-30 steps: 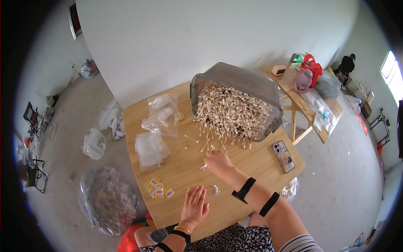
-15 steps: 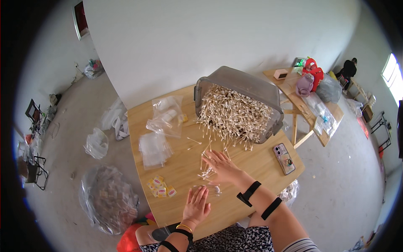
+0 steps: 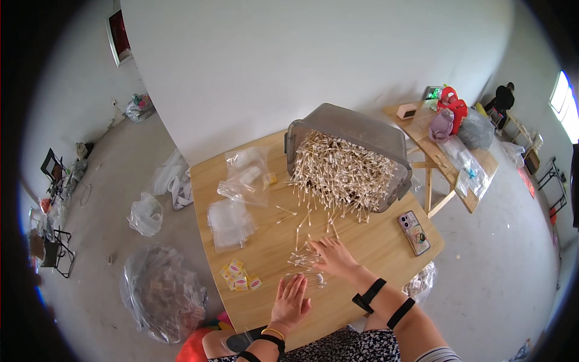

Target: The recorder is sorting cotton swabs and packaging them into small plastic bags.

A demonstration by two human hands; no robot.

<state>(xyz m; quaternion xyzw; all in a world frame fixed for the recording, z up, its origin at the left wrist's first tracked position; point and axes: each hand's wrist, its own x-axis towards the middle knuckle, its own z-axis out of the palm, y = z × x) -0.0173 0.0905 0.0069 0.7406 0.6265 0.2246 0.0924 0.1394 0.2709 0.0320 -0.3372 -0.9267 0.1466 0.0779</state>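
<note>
In the head view, the left hand (image 3: 291, 309) lies low with its fingers extended and close together, their tips at the left end of a lined-up row of cotton swabs (image 3: 315, 279); the right hand (image 3: 336, 258) has its fingers curved down and somewhat parted above that row, tips at a loose cluster of swabs (image 3: 301, 260), and whether they pinch any cannot be told. Each swab looks very light, with a thin, fairly stiff stick that would probably roll or bend under a hard push, and soft tips that could fray; the middle of the stick seems the best hold, while a flat palm or fingertip would suit squaring the ends. Beyond the right fingertips, stray swabs lead up to the tipped grey bin (image 3: 362, 123), whose lower rim limits reach that way. Rightward of those fingers, wooden tabletop (image 3: 383, 241) runs to a phone (image 3: 414, 233); left of the left fingers sit small yellow-and-white packets (image 3: 239, 276), with the table's side edge past them and its near edge by the left wrist.
</note>
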